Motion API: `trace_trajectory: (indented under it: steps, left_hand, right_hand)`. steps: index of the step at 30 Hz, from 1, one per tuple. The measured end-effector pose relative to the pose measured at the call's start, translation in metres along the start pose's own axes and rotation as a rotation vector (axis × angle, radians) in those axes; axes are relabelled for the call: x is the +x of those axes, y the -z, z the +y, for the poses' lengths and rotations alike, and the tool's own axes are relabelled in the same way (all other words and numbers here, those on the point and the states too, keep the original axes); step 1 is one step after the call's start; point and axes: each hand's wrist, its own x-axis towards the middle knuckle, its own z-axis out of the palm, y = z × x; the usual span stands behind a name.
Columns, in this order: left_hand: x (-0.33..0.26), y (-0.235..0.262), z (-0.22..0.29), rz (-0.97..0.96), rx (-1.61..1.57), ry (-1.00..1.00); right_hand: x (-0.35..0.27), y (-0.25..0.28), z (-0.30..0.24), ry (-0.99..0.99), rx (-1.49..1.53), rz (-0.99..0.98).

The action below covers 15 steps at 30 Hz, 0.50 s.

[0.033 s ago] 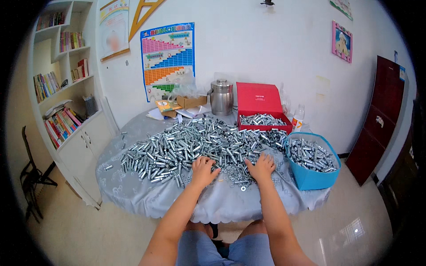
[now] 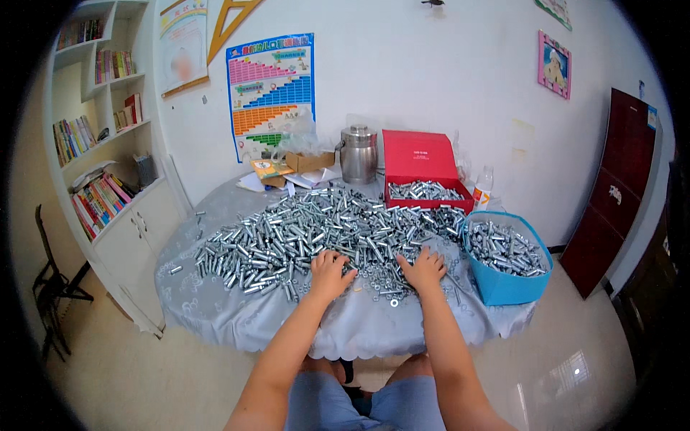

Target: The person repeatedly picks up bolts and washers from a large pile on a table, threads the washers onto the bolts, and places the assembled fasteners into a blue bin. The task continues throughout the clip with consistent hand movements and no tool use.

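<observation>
A wide heap of shiny metal expansion bolts [image 2: 287, 230] covers the middle of the table. At its near edge lies my left hand [image 2: 330, 275], palm down, fingers slightly curled and apart, touching the bolts. To its right my right hand [image 2: 424, 271] rests palm down with thumb and fingers spread. Neither hand visibly holds anything, though the fingertips partly blend into the metal. Between the two hands are scattered small nuts and washers [image 2: 374, 276], with one washer [image 2: 394, 303] lying apart nearer to me.
A blue fabric bin [image 2: 512, 284] full of bolts stands at the table's right edge. Behind the heap are an open red box [image 2: 431, 205] holding bolts, a steel jug [image 2: 359, 154], a bottle [image 2: 483, 188] and a cardboard box [image 2: 310, 161]. A grey patterned cloth [image 2: 237, 316] covers the table.
</observation>
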Motion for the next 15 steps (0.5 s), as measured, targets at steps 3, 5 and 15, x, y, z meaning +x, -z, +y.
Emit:
trace_trajectory:
  steps: [3, 5, 15]
  left_hand:
    - [-0.0008, -0.0006, -0.0026, -0.035, 0.032, 0.041]
    - [0.0, -0.0037, -0.0039, -0.071, 0.033, 0.064]
    - [0.0002, -0.0034, -0.0029, -0.07, -0.048, 0.061]
  right_hand:
    - [0.0002, 0.0035, 0.0001, 0.003, -0.045, -0.149]
    - [0.0005, 0.0043, 0.0014, 0.016, -0.044, -0.161]
    - [0.0024, 0.0071, 0.0011, 0.025, -0.052, -0.142]
